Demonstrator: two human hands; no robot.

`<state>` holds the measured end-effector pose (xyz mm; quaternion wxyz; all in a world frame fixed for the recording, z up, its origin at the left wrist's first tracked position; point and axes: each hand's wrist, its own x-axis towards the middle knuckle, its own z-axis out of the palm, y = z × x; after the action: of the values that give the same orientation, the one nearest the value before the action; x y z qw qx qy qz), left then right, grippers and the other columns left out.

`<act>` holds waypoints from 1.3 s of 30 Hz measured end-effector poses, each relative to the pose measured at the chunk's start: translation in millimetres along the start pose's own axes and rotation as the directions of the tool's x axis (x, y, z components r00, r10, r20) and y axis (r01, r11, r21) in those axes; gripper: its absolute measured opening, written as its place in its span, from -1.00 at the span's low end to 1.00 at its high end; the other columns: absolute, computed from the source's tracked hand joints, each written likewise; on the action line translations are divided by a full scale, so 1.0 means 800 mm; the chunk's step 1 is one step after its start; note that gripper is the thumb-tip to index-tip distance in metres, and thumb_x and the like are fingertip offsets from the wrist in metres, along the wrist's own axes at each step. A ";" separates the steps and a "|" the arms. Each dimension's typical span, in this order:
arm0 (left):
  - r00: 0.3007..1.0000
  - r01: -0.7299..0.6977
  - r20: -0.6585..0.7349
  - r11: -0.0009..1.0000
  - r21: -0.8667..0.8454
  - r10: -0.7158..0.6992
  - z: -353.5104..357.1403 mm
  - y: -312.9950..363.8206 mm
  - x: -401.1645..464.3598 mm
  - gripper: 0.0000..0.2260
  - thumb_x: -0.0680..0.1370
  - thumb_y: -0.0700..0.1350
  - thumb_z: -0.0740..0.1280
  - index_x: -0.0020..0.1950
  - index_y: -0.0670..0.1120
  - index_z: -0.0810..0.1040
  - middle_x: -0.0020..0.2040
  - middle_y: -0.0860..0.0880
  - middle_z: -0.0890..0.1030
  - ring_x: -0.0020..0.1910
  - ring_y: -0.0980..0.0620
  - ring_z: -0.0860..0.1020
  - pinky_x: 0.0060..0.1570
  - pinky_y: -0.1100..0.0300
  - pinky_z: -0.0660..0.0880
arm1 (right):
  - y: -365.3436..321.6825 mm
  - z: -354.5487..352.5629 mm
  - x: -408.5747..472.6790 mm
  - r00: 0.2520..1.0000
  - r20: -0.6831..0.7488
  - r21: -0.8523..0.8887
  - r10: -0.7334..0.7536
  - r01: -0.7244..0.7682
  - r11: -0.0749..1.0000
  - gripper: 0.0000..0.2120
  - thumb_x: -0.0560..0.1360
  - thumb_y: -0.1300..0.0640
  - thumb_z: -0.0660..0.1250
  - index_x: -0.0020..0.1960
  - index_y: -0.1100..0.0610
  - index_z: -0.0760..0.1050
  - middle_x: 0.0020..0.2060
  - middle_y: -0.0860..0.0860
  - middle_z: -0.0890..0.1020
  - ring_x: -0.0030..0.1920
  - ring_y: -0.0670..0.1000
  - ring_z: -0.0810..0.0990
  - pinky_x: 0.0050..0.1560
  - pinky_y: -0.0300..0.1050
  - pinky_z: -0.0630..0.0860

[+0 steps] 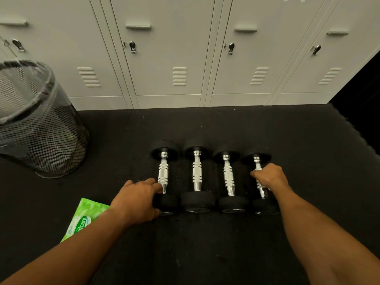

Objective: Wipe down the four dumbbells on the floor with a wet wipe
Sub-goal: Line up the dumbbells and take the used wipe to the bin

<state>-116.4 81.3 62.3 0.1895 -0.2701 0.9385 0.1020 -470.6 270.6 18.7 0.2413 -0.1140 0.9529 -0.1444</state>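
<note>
4 dumbbells (196,174) lay side by side on the black floor (205,243) near the lockers (168,58). The left hand (136,199) clamped its fingers on the leftmost dumbbell's (163,171) near head; the right hand (269,175) gripped the rightmost dumbbell's (257,159) handle. A green wipe pack (86,217) lay left.

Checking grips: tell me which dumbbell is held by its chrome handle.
The rightmost black-ended dumbbell: the right hand wraps its chrome handle. The left hand grips the leftmost's rubber end.
</note>
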 end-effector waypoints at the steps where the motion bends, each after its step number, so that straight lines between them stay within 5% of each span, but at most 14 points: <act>1: 1.000 0.001 0.003 1.000 0.002 -0.001 -0.001 0.001 0.000 -0.52 0.46 0.25 0.37 0.35 0.23 0.42 0.22 0.17 0.43 0.19 0.11 0.52 0.20 0.09 0.37 | -0.001 0.000 0.000 1.000 0.003 -0.001 -0.004 0.004 1.000 -0.78 0.45 0.01 0.45 -0.11 0.14 0.51 -0.27 0.05 0.51 -0.29 0.07 0.54 -0.23 -0.11 0.46; 16: 0.998 0.050 0.029 0.997 -0.065 -0.049 -0.017 0.002 0.011 -0.65 0.51 0.32 0.19 0.16 0.19 0.54 0.13 0.16 0.58 0.11 0.08 0.58 0.18 0.02 0.38 | -0.027 -0.026 -0.027 1.000 -0.001 -0.078 -0.025 0.024 0.997 -0.67 0.40 -0.08 0.46 -0.03 0.14 0.49 -0.10 0.09 0.52 -0.11 0.15 0.57 -0.04 0.03 0.57; 27: 0.984 0.087 -0.120 0.946 -0.312 -0.130 -0.062 -0.008 0.029 -0.59 0.58 0.22 0.26 0.37 0.09 0.48 0.30 0.02 0.57 0.23 -0.04 0.57 0.19 -0.03 0.53 | -0.211 -0.074 -0.092 0.908 0.086 -0.074 -0.410 0.416 0.906 -0.85 0.48 0.26 0.14 -0.21 0.27 0.44 -0.03 0.23 0.56 -0.12 0.17 0.48 -0.20 -0.13 0.34; 30: 0.968 0.054 -0.201 0.904 -0.425 -0.153 -0.086 -0.012 0.032 -0.53 0.58 0.18 0.31 0.45 0.08 0.41 0.35 -0.03 0.52 0.26 -0.07 0.54 0.25 -0.02 0.50 | -0.252 -0.073 -0.114 0.850 0.103 -0.081 -0.517 0.525 0.847 -0.83 0.51 0.31 0.16 -0.13 0.30 0.51 -0.06 0.22 0.56 -0.13 0.14 0.50 -0.27 -0.12 0.43; 34: 0.936 -0.018 -0.286 0.784 -0.620 -0.206 -0.124 -0.019 0.036 -0.41 0.55 0.10 0.41 0.55 0.07 0.33 0.50 -0.02 0.42 0.44 -0.05 0.43 0.41 0.03 0.38 | -0.302 -0.080 -0.137 0.760 0.114 0.052 -0.640 0.639 0.768 -0.71 0.48 0.34 0.22 0.08 0.14 0.63 0.06 0.11 0.62 0.05 0.15 0.57 0.08 0.05 0.58; 39: 0.918 -0.174 -0.328 0.516 -0.839 -0.222 -0.188 -0.024 0.036 -0.44 0.50 -0.06 0.52 0.47 0.04 0.45 0.23 0.04 0.62 0.18 0.07 0.60 0.08 0.28 0.49 | -0.353 -0.089 -0.170 0.649 0.146 0.138 -0.746 0.734 0.665 -0.79 0.39 0.32 0.45 -0.04 0.08 0.64 -0.10 0.07 0.67 -0.09 0.06 0.64 -0.07 -0.02 0.61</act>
<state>-173.8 7.8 184.9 -0.1602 -0.3559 0.7791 0.4906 -347.3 61.6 230.0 0.2548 -0.4979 0.7904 -0.2499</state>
